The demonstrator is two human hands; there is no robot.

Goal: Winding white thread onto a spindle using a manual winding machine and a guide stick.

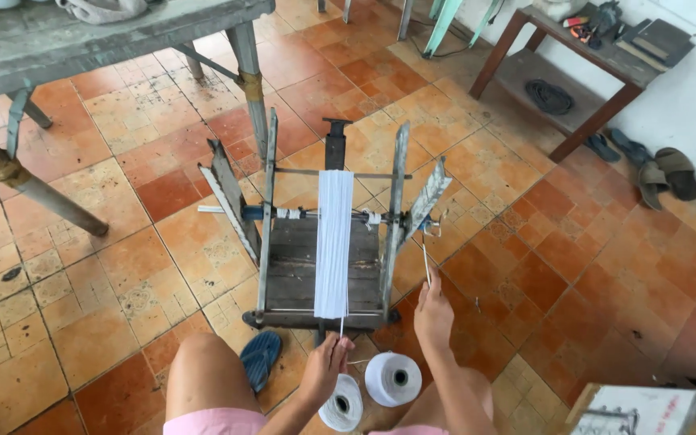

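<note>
Sitting low on the tiled floor (pixel 106 266), a person is seen from above with both hands at a wooden winding reel (pixel 328 234). The left hand (pixel 325 364) is closed in a pinch on a thin white thread (pixel 341 326), which runs up from the fingers to the white skein (pixel 334 242) wrapped around the middle of the reel. The right hand (pixel 433 312) is closed around the thin crank handle (pixel 426 262) at the reel's right end. Two white thread cones (pixel 394 379) lie on the floor just below the hands, between the knees, near each other. A blue sandal (pixel 259 357) lies beside the left knee, at the reel's foot. A grey wooden desk (pixel 106 36) stands at the upper left. A brown desk (pixel 573 72) carrying tools stands at the upper right, well apart from the reel, with sandals (pixel 658 173) beside it.
</note>
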